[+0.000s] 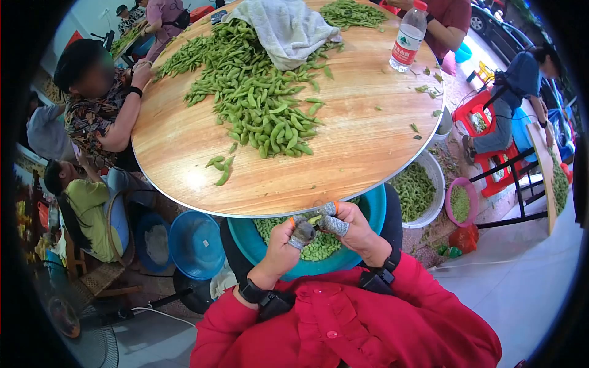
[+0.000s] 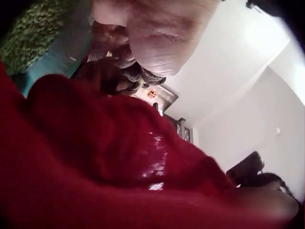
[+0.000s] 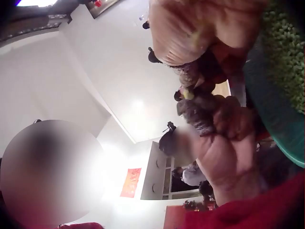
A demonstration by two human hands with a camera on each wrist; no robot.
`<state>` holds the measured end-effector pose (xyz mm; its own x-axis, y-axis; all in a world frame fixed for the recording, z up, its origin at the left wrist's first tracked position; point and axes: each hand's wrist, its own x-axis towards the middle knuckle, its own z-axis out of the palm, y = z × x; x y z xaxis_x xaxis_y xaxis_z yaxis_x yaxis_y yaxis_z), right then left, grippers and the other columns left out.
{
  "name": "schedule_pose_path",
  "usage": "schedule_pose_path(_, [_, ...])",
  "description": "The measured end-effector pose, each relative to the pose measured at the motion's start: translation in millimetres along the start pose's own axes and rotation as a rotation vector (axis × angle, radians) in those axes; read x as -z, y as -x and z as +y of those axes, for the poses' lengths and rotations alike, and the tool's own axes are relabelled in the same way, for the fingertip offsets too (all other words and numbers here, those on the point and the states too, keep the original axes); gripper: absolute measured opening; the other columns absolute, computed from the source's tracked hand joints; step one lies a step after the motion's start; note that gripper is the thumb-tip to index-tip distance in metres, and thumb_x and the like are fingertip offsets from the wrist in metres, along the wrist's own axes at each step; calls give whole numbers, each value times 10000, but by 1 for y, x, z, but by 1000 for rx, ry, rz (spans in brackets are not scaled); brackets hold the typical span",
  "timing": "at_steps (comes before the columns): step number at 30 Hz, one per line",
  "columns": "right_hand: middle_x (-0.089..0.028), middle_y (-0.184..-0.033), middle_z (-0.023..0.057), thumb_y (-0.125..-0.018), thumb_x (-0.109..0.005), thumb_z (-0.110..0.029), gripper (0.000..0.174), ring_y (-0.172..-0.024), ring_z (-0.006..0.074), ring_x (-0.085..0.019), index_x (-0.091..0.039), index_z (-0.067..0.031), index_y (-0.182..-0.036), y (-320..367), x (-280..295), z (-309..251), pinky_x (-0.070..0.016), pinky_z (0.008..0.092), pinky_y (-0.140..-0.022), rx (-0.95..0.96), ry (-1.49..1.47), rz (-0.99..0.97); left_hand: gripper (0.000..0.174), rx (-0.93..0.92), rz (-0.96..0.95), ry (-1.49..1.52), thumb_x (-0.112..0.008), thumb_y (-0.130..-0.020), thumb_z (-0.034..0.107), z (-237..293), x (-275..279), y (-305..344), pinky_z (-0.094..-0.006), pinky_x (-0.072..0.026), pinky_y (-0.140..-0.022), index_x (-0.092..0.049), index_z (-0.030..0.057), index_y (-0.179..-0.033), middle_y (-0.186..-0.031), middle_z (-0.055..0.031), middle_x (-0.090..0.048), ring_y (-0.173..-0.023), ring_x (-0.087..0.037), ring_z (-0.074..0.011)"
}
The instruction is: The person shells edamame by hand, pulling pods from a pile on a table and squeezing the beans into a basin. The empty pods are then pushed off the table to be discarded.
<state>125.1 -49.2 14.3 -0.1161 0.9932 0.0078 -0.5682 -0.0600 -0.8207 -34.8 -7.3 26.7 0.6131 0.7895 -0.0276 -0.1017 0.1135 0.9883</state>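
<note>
Both hands meet over a teal basin (image 1: 379, 211) of shelled green beans (image 1: 320, 248), just below the table's near edge. Between their fingertips is a small green edamame pod (image 1: 314, 219). My left hand (image 1: 282, 250) pinches it from one side, its thumb in a grey wrapping. From the other side my right hand (image 1: 363, 236) pinches it too, with grey and orange wraps on its fingers. In the right wrist view the pod (image 3: 187, 94) shows pale green between wrapped digits. Red sleeve cloth fills much of the left wrist view, partly hiding the fingers.
A heap of pods (image 1: 264, 92) covers part of the round wooden table (image 1: 362, 135), with a grey towel (image 1: 285, 30) on top. A water bottle (image 1: 408, 38) stands at the right. Blue basins (image 1: 197, 242) and a white tub of pods (image 1: 423, 190) flank the lap.
</note>
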Motion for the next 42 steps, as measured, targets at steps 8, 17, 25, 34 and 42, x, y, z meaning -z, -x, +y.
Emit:
schedule_pose_path(8, [-563, -832, -23, -832, -535, -143, 140, -737, 59, -477, -568, -31, -909, 0, 5, -7, -401, 217, -686, -8, 280, 20, 185, 189, 32, 88, -506, -858, 189, -3, 0, -5, -192, -331, -465, -555, 31, -942, -674, -1, -533, -520, -422, -43])
schedule_pose_path(17, [-559, -716, 36, -759, -568, -61, 93, -650, 90, -482, -563, -18, -842, 5, -3, -22, -409, 259, -593, 18, 589, -27, 160, 204, -180, 22, -531, -844, 195, -1, 15, -5, -190, -332, -500, -533, 35, -843, -664, 38, -470, -568, -407, -40])
schedule_pose_path(25, [-559, -698, 100, -727, -568, -16, 110, -623, 134, -504, -572, -6, -837, 5, -11, -16, -414, 259, -578, 108, 923, 49, 125, 298, -88, 65, -502, -846, 133, -5, 10, -4, -191, -352, -560, -541, 33, -909, -773, 29, -498, -674, -430, -44])
schedule_pose_path(34, [-591, -753, 26, -773, -565, -59, 149, -676, 68, -480, -578, 5, -907, 5, -9, -19, -425, 240, -611, -49, 579, 106, 102, 392, -157, 113, -605, -799, 172, 3, 11, -4, -160, -298, -451, -569, 76, -800, -606, 67, -486, -513, -401, -16])
schedule_pose_path(42, [-583, -788, 3, -789, -571, -87, 213, -706, 60, -495, -563, 3, -982, 4, -1, -18, -429, 223, -641, -99, 606, 42, 59, 406, -196, -39, -589, -794, 114, 4, 10, -9, -169, -317, -471, -559, 65, -782, -618, 64, -490, -531, -412, -21])
